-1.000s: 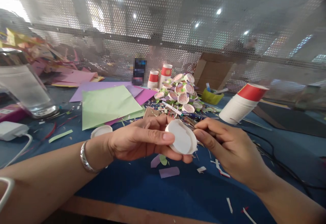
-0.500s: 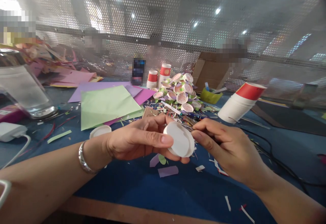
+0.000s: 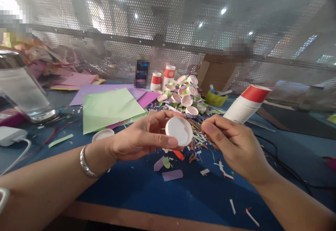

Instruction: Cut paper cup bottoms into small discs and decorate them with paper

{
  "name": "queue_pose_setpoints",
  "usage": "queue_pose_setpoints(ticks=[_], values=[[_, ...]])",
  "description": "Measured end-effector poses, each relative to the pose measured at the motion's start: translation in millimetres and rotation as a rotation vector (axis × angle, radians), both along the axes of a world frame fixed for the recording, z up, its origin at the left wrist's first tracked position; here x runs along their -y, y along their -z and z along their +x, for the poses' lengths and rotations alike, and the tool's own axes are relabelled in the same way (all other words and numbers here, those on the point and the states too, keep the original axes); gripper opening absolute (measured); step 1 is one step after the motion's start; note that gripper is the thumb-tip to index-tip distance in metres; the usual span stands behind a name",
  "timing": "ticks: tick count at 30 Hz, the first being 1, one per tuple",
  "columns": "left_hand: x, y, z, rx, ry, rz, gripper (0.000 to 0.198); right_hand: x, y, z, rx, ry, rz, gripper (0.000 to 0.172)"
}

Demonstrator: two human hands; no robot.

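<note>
In your left grip [image 3: 143, 136] you have one shallow white disc [image 3: 179, 131], round in outline, its raised rim surrounding a flat, smooth face. The disc is held above the bench [image 3: 126, 194], tilted, with the recessed face turned towards you. Your thumb bears on its lower left edge. A wavy line marks the right part of the face; whether shadow or layer edge cannot be determined. The disc sits just beside your right grip [image 3: 233, 138], apart from its pinched fingertips.
</note>
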State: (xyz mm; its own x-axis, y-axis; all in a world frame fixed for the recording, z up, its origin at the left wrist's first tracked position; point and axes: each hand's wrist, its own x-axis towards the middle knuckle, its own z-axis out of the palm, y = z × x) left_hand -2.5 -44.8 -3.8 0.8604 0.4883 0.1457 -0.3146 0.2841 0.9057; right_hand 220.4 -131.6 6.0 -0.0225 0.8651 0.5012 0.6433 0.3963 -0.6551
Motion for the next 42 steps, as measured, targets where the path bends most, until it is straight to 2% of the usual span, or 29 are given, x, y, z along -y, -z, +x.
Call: queue_pose_setpoints(ticks=[3,12,19,32,37,42], values=[[1,4.7,3,0.021,-0.114,0.095,0.047,-1,1.6,0,-0.011,-0.011,-0.039,0.034],[12,14.9,13,0.107,-0.24,0.236,0.058,2,4.7,-7,0.027,-0.032,-0.106,0.031],[21,12.3,14,0.115,-0.228,0.167,0.059,3,2.2,-11,0.023,-0.013,-0.093,0.03],[23,10.7,13,0.125,-0.216,0.112,0.058,6,1.4,-11,0.073,-0.01,-0.096,0.034],[22,5.4,11,0.13,-0.177,0.064,0.054,6,0.2,-10,0.084,-0.012,-0.065,0.036],[22,1.5,9,0.118,-0.17,0.044,0.048,6,1.6,-8,0.028,-0.034,-0.104,0.034]])
